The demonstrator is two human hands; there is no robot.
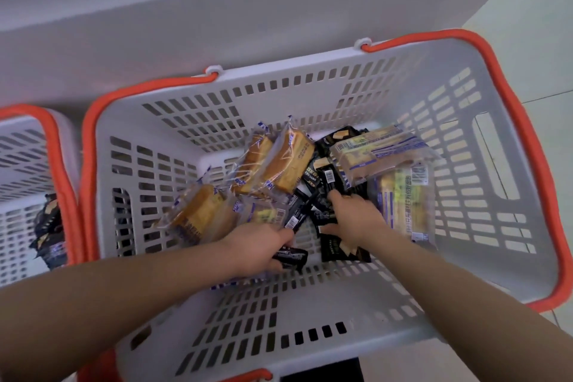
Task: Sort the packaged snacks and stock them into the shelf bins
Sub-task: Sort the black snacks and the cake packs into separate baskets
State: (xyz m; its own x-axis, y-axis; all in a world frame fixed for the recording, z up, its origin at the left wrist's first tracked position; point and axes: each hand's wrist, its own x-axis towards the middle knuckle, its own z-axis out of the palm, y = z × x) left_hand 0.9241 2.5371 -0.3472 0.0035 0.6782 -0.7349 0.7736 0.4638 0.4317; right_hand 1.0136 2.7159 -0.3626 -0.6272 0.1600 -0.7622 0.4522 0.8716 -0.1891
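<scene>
Left hand [263, 246] has its grip curled round a black packet [290, 256] low in the white slotted basket [341, 319]; right hand [356, 217] presses fingers onto more black packets [322, 189] mid-basket, whether clamped or apart I cannot tell. Clear-wrapped yellow cakes [279, 161] lie behind and left, pale blue-printed packs [381, 149] right. A second basket [28, 164] at left holds dark packets; beyond, grey shelf [217, 9], pale floor [533, 25] at right.

Bkgd: pale grey shelf unit [217, 9] is spanning top of view, w/ stepped ledges running across. Light tiled floor [527, 40] is showing at upper R, thin grout line crossing it. Soft, even lighting is falling throughout; no hard shadows.
</scene>
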